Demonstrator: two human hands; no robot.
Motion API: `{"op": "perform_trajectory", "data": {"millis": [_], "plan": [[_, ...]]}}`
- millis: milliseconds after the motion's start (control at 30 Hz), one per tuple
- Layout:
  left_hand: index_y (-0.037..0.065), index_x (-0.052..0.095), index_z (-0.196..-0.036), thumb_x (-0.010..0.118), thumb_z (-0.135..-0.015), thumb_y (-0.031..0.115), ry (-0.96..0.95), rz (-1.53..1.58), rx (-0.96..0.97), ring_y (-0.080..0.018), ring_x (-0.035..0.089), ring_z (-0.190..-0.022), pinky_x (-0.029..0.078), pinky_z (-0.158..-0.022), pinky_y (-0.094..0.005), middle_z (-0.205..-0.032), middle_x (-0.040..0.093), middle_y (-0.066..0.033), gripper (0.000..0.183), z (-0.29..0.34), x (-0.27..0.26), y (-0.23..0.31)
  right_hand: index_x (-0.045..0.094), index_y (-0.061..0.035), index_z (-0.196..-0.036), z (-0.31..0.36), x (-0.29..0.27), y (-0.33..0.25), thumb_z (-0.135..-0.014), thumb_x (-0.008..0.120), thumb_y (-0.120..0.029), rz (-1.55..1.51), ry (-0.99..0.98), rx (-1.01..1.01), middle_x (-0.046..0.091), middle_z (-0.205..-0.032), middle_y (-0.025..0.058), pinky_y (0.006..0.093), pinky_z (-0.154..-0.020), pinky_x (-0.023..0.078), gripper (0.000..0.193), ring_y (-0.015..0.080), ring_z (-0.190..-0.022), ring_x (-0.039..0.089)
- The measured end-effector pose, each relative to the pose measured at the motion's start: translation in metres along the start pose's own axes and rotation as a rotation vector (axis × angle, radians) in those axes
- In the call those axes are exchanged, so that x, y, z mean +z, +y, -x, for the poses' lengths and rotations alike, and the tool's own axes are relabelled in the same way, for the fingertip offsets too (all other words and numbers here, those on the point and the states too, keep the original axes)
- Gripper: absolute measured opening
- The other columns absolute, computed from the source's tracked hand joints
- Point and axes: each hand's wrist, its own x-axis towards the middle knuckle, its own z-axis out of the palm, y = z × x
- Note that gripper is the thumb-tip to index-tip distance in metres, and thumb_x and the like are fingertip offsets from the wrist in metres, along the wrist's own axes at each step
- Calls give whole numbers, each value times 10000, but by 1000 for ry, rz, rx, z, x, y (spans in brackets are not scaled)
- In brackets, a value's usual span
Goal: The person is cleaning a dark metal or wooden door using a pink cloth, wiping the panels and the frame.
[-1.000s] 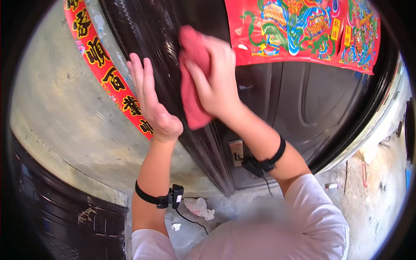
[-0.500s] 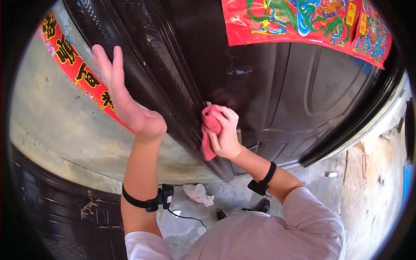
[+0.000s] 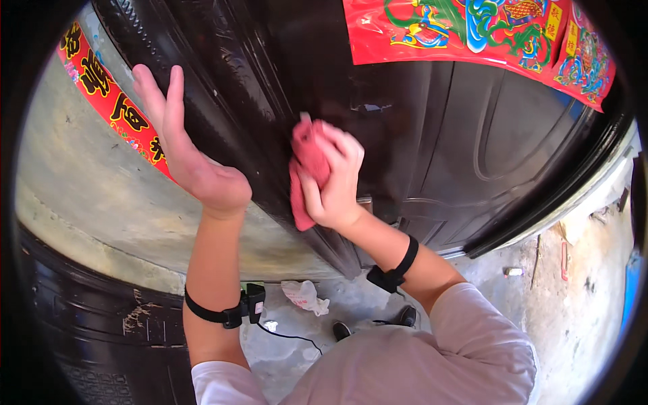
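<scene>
A bunched red cloth (image 3: 310,158) is gripped in my right hand (image 3: 343,172) and pressed on the moulded frame (image 3: 260,88) of a dark brown door (image 3: 432,135). Part of the cloth hangs down below my fingers. My left hand (image 3: 185,152) is raised at the outer edge of the frame, by the wall, with its fingers stretched upward and nothing held. Whether its palm touches the frame I cannot tell.
Red paper with colourful figures (image 3: 472,34) hangs on the door. A red paper strip (image 3: 111,101) runs along the grey wall (image 3: 88,182). Another dark door (image 3: 101,324) stands at lower left. A white plastic bag (image 3: 305,297) lies on the concrete floor (image 3: 283,351).
My right hand has moved up and to the left along the door frame with the red cloth in it. The left hand remains raised in nearly the same place.
</scene>
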Motion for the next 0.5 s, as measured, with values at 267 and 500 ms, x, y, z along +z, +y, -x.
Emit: {"op": "perform_trajectory", "data": {"millis": [267, 500], "plan": [[-104, 532, -1451, 164, -1097, 414, -39, -48, -133, -431, 274, -1561, 173, -1276, -514, -1655, 335, -286, 727, 1, 0, 10, 619, -26, -1329, -30, -68, 29, -735, 757, -1, 162, -160, -265, 578, -1363, 166, 468, -996, 482, 610, 384, -1147, 554], [-88, 538, -1456, 173, -1089, 371, -96, -139, -107, -377, 260, -1577, 157, -1285, -471, -1685, 310, -236, 693, 2, -3, 15, 680, -111, -1276, -98, -221, 88, -725, 769, -112, 782, 28, -337, 620, -1330, 88, 480, -1049, 414, 558, 328, -1228, 554]]}}
